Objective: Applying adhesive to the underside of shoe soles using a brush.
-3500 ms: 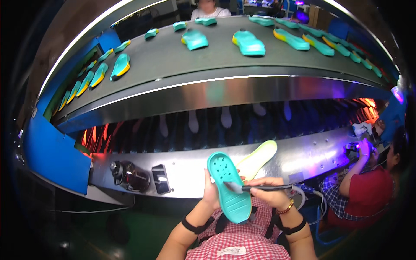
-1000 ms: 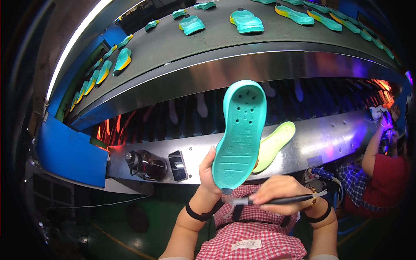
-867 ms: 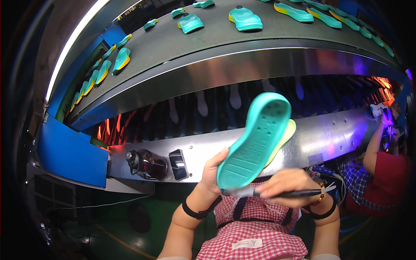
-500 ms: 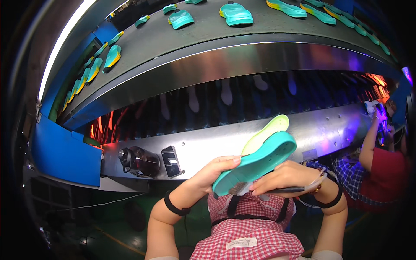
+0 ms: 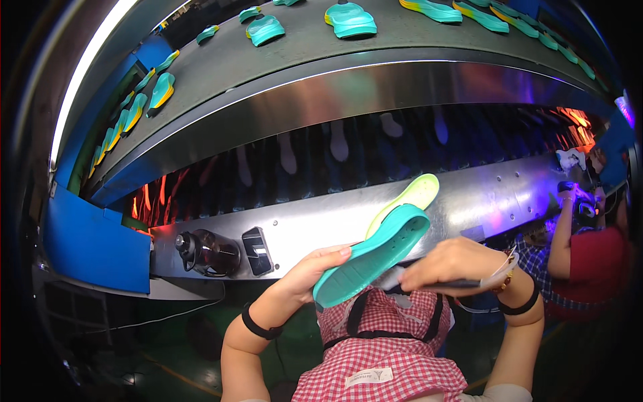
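A teal shoe sole (image 5: 385, 254) is tilted in front of my chest. My left hand (image 5: 315, 271) grips its near end, thumb on the upper edge. Just behind it shows a yellow-green sole (image 5: 420, 191); whether my left hand holds this one too is hidden. My right hand (image 5: 449, 268), partly blurred, is closed around a brush (image 5: 390, 278) with a pale tip and a dark handle running under the palm. The brush tip is close to the lower edge of the teal sole, and I cannot tell whether they touch.
Beyond my hands runs a metal ledge (image 5: 321, 216) with a dark bottle (image 5: 213, 253) and a black tray (image 5: 257, 251) on its left. Above it, a conveyor belt (image 5: 295, 50) carries several teal and yellow soles (image 5: 350, 21). A co-worker in a red sleeve (image 5: 593, 258) works at the right.
My right hand with the brush has come off the sole's inner face, outward past its lower edge. The soles have shifted slightly left in the view, as has the whole scene.
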A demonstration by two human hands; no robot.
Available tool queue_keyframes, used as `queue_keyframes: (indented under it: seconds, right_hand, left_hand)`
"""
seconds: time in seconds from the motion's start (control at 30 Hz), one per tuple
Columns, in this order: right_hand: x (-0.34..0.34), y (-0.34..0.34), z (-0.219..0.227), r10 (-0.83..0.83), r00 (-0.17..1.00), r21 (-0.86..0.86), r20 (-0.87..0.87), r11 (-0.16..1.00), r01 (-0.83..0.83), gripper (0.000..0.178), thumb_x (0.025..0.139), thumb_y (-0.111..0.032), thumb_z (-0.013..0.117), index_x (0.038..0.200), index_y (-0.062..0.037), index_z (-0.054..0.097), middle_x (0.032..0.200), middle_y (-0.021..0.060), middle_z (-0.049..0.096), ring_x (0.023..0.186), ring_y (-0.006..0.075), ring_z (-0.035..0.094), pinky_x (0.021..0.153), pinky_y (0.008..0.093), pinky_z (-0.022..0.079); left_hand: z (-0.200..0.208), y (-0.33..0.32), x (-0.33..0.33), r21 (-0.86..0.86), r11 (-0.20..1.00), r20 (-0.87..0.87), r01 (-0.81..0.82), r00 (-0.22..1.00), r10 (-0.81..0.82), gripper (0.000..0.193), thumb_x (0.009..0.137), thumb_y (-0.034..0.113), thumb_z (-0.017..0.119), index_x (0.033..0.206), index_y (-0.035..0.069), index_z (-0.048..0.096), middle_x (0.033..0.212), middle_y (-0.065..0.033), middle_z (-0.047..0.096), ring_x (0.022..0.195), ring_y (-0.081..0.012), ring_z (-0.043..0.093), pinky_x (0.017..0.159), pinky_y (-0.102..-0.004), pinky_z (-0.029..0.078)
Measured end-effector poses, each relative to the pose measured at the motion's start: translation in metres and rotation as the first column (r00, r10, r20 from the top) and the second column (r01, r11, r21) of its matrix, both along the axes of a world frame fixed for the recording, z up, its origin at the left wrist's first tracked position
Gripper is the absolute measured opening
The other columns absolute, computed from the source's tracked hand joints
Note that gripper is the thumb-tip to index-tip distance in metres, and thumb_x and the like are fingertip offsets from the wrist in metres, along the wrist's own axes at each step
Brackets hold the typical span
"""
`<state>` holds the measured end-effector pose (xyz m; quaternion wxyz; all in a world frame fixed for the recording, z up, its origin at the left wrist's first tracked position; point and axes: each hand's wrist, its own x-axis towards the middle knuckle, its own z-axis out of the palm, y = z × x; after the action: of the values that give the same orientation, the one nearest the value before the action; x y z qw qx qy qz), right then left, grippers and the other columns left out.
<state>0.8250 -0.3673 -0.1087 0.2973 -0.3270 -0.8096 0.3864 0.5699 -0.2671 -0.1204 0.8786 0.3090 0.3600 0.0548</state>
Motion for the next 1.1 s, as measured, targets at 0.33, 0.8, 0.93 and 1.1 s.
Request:
queue_keyframes:
  seconds: [0.33, 0.8, 0.93, 1.1]
  right_hand:
    - [-0.014, 0.004, -0.011, -0.229, 0.933, -0.413, -0.277, 0.905, 0.1, 0.021, 0.078, -0.013, 0.062, 0.096, -0.0025, 0.064, 0.081, 0.0104, 0.065, 0.071, 0.0124, 0.062, 0.064, 0.0242, 0.048]
    - [-0.052, 0.032, -0.017, -0.645, 0.708, -0.662, -0.286, 0.668, 0.341, 0.016, 0.079, -0.011, 0.059, 0.074, 0.004, 0.058, 0.065, 0.0089, 0.06, 0.055, 0.0116, 0.06, 0.052, 0.022, 0.05]
    - [-0.049, 0.04, -0.032, -0.697, 0.64, -0.635, -0.323, 0.661, 0.4, 0.021, 0.078, -0.015, 0.057, 0.072, 0.0044, 0.057, 0.057, 0.0106, 0.059, 0.05, 0.0136, 0.059, 0.047, 0.0241, 0.047]
    - [-0.045, 0.039, -0.032, -0.706, 0.631, -0.654, -0.323, 0.648, 0.39, 0.019, 0.078, -0.014, 0.056, 0.071, 0.0043, 0.057, 0.057, 0.0104, 0.059, 0.049, 0.0141, 0.06, 0.047, 0.0238, 0.048]
  left_hand:
    - [0.001, -0.002, 0.014, 0.171, 0.984, 0.016, -0.056, 0.998, 0.055, 0.046, 0.091, 0.027, 0.043, 0.126, -0.002, 0.039, 0.113, -0.0126, 0.054, 0.097, -0.0154, 0.056, 0.08, -0.027, 0.047]
    - [-0.023, -0.009, 0.033, 0.342, 0.935, -0.03, -0.095, 0.993, 0.112, 0.047, 0.092, 0.029, 0.039, 0.125, -0.004, 0.038, 0.105, -0.0104, 0.055, 0.09, -0.0156, 0.055, 0.078, -0.0271, 0.045]
    - [-0.029, -0.009, 0.032, 0.361, 0.925, -0.047, -0.114, 0.989, 0.14, 0.041, 0.093, 0.02, 0.036, 0.126, -0.003, 0.039, 0.109, -0.0087, 0.053, 0.098, -0.0141, 0.052, 0.085, -0.0274, 0.041]
    - [-0.026, -0.009, 0.035, 0.36, 0.929, -0.101, -0.086, 0.986, 0.13, 0.041, 0.092, 0.02, 0.037, 0.127, -0.003, 0.039, 0.11, -0.008, 0.053, 0.098, -0.013, 0.051, 0.084, -0.0267, 0.041]
